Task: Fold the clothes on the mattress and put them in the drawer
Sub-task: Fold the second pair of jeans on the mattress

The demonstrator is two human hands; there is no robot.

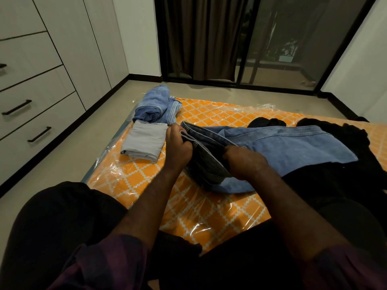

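Jeans (278, 143) in light blue denim lie across the orange patterned mattress (209, 114), with the waistband end raised in front of the seated person. The left hand (179, 145) has its fingers curled round the layered waistband edge, and the right hand (245, 162) pinches the darker inner side of the same end, so both grip cloth. The folding looks only just begun on this garment: the legs trail away to the right unfolded. The next move probably calls for matching the two halves at the waist, then laying the legs flat and straight before doubling them over. At the mattress's far left corner sit a folded grey garment (144, 141) and a folded blue denim piece (155, 105) just behind it. The drawers (35, 114) on the left are all closed, so one must be pulled open later. Black clothes (343, 135) on the right merge into dark shadow and their shapes are hard to separate; the fingertips are hidden in the denim.
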